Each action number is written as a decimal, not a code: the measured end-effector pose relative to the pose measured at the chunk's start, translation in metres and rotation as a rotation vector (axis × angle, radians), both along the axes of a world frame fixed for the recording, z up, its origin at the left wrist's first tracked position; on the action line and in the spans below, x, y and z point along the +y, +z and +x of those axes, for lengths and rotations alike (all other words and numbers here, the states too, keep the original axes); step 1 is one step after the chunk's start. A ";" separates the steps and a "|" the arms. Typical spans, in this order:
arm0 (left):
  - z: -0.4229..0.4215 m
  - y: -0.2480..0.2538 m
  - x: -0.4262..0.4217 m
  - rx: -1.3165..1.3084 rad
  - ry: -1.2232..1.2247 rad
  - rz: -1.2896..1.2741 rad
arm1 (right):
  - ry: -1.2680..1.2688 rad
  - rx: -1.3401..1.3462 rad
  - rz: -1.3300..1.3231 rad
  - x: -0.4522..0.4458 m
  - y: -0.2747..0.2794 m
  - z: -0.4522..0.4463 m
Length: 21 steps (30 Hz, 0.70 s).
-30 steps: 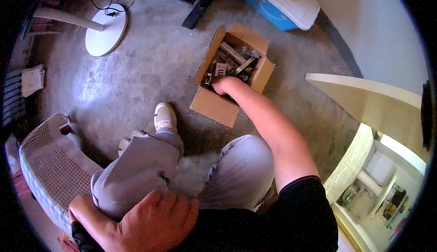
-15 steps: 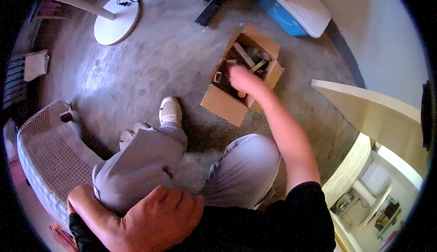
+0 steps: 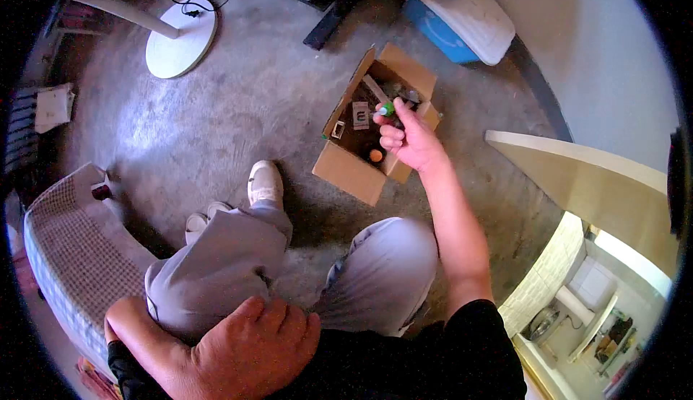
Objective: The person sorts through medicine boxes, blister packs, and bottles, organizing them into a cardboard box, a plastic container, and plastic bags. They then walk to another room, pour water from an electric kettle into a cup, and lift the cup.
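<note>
The right hand [image 3: 417,140] had its fingers clamped on a small green item [image 3: 388,109], pale-tipped, above the open cardboard box [image 3: 349,173]. Inside the box, a pale card [image 3: 360,115] bore a dark mark resembling "m", and a round orange item [image 3: 375,155] was visible. The left hand [image 3: 249,349] was well apart from the box; its finger closure could not be determined.
</note>
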<state>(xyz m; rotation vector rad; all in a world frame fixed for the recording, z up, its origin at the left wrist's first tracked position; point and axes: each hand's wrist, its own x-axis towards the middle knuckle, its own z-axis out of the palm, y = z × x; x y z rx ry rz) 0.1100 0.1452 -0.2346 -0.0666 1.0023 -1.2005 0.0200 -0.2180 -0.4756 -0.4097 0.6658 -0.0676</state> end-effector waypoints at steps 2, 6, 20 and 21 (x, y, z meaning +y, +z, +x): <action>0.018 0.017 -0.022 0.751 0.422 0.268 | -0.013 0.057 -0.036 0.003 0.004 0.001; 0.033 0.059 -0.080 1.383 0.812 0.576 | -0.039 0.024 -0.009 -0.001 0.004 -0.002; 0.021 0.031 -0.049 2.470 1.282 0.593 | -0.062 -0.485 -0.318 -0.025 0.157 0.017; 0.021 0.036 -0.051 2.454 1.312 0.597 | -0.099 -0.516 -0.377 -0.030 0.179 0.024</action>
